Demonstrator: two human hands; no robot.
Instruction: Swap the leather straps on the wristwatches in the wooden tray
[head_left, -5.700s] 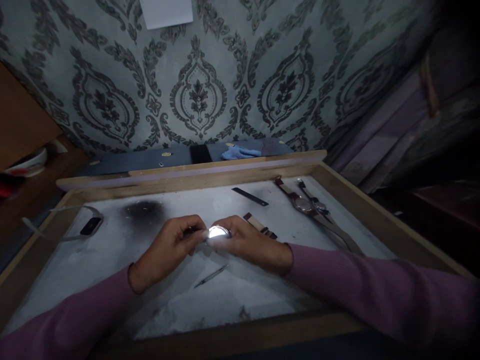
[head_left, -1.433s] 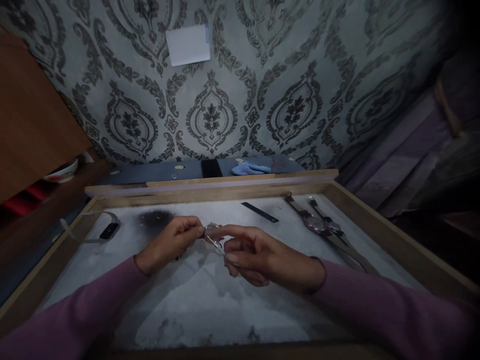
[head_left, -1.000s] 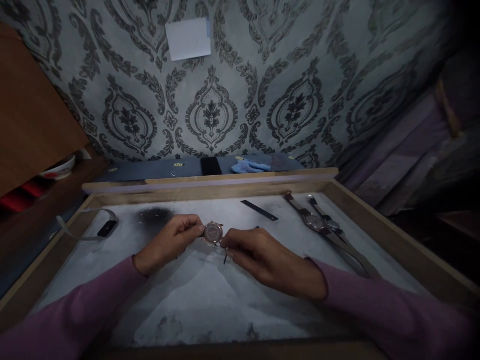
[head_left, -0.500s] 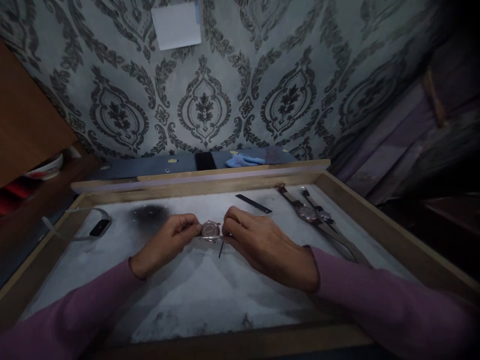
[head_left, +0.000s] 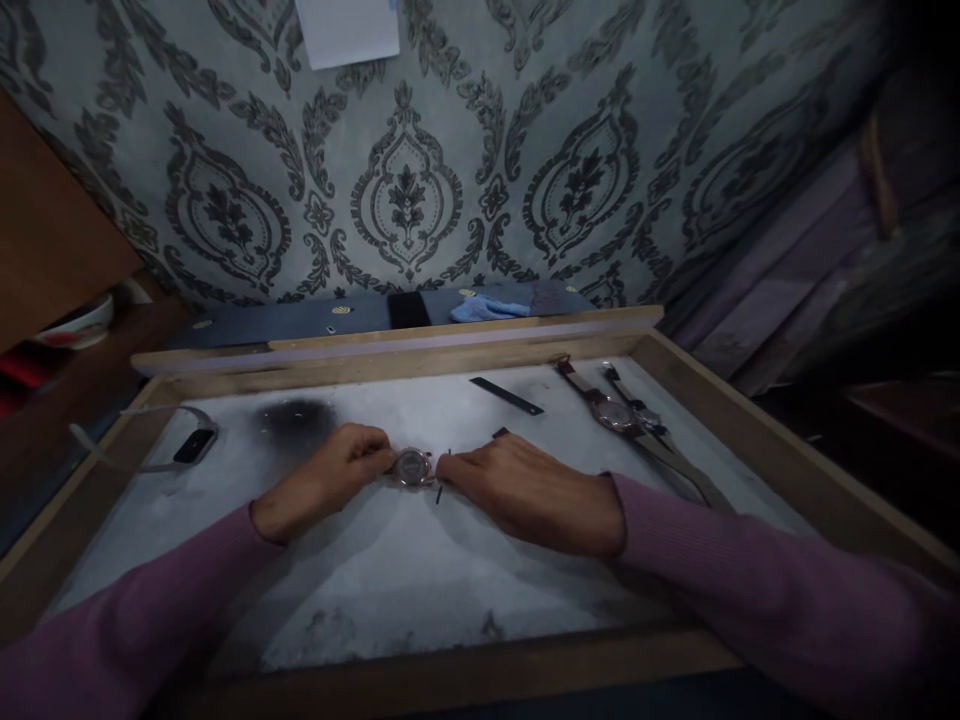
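A round watch case (head_left: 412, 467) with a metallic rim is near the middle of the white-bottomed wooden tray (head_left: 390, 630). My left hand (head_left: 330, 480) pinches the left side of the case between thumb and fingers. Just to the right of the case is my right hand (head_left: 517, 490), its fingers closed together; what they hold is too small and dark to make out. A thin dark piece (head_left: 439, 494) shows below the right fingertips, and a dark end sticks out above the knuckles.
A smartwatch (head_left: 196, 446) with a pale strap lies at the tray's left. Behind the hands lies a dark flat strip (head_left: 506, 395). Strapped watches (head_left: 615, 413) lie at the right. A blue cloth (head_left: 489, 308) rests beyond the back rim.
The camera view has tilted up or shifted slightly. My right hand has turned flatter, and its fingers have moved off the case's lower edge to its right side. My left hand keeps its grip.
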